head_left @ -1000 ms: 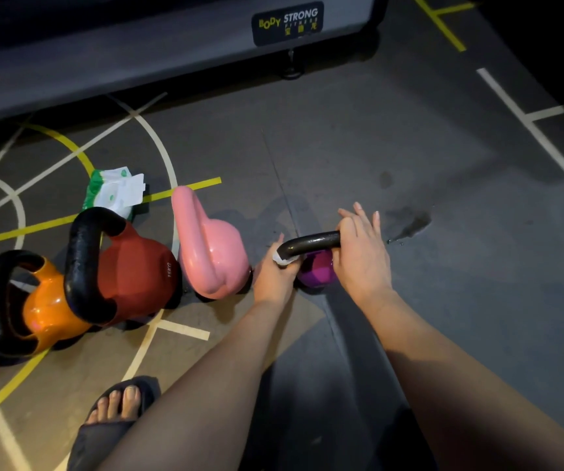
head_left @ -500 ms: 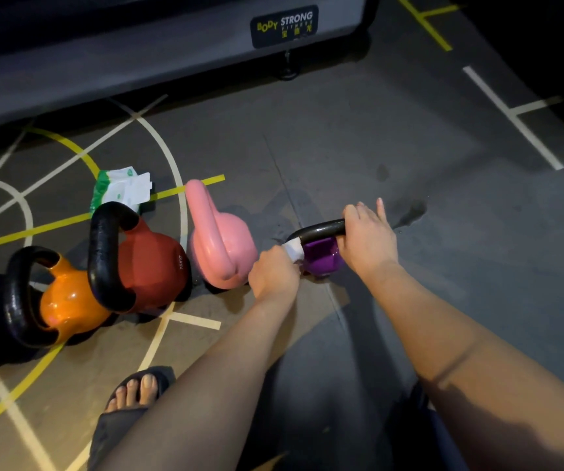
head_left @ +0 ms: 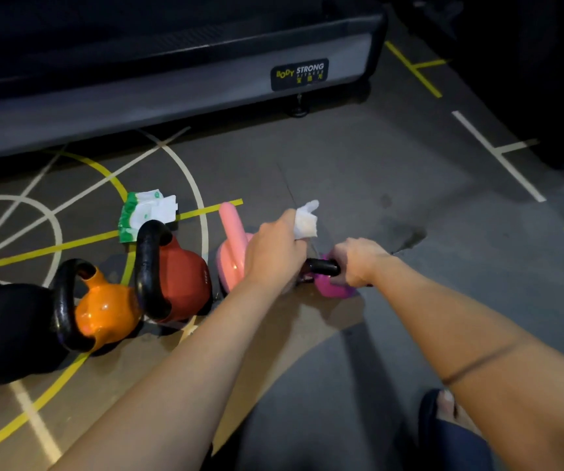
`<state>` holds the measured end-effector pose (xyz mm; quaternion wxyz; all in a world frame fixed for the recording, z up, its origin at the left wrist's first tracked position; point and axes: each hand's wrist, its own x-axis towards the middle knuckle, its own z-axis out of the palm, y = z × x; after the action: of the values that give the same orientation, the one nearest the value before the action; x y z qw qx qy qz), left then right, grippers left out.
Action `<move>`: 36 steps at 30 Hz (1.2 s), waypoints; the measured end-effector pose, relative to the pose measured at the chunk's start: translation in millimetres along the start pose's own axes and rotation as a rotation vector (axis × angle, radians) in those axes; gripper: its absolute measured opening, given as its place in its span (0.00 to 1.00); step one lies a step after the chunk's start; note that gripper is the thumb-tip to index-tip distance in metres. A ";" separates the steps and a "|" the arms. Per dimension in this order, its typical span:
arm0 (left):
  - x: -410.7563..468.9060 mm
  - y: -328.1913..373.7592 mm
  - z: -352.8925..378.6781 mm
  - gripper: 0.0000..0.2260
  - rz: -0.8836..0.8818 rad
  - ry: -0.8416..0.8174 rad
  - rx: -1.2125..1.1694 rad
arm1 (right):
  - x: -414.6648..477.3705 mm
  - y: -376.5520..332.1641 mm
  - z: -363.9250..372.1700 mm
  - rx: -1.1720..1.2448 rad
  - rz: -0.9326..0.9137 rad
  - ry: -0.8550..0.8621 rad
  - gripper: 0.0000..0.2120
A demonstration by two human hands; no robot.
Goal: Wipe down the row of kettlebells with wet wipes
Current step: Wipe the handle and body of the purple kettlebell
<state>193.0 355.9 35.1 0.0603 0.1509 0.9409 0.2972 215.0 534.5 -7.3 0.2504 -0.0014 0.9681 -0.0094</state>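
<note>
At frame centre your right hand curls round the black handle of the purple kettlebell; your left hand pinches the wet wipe just above. Handle wiping seems in hand; next, bring the wipe onto the body

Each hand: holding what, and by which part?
Left hand holds a crumpled wet wipe by one end, the rest sticking out free. Right hand grips the purple kettlebell by its black handle.

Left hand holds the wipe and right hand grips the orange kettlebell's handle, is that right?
No. In the head view the right hand grips the handle of the purple kettlebell, not the orange one; the left hand holds the wipe.
</note>
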 end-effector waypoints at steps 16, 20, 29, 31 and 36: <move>67.0 -52.7 -20.2 0.06 0.016 0.132 0.171 | 37.3 -21.8 -20.9 0.680 0.607 0.262 0.09; 65.5 -64.4 -1.5 0.04 0.108 0.053 0.286 | 52.0 -22.1 -23.9 0.699 0.632 0.271 0.08; 63.2 -67.3 0.6 0.04 0.149 0.031 0.343 | 67.0 -41.4 -19.5 0.675 0.696 0.279 0.09; 61.6 -63.9 -2.5 0.06 0.149 0.026 0.334 | 63.4 -41.1 -20.6 0.597 0.678 0.233 0.11; 56.8 -62.4 -8.3 0.09 0.156 0.017 0.262 | 50.5 -42.7 -18.1 0.443 0.612 0.182 0.15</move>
<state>122.1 321.1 4.4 0.0086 0.2276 0.9575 0.1769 162.0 491.8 -15.1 0.1490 0.3424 0.9166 -0.1431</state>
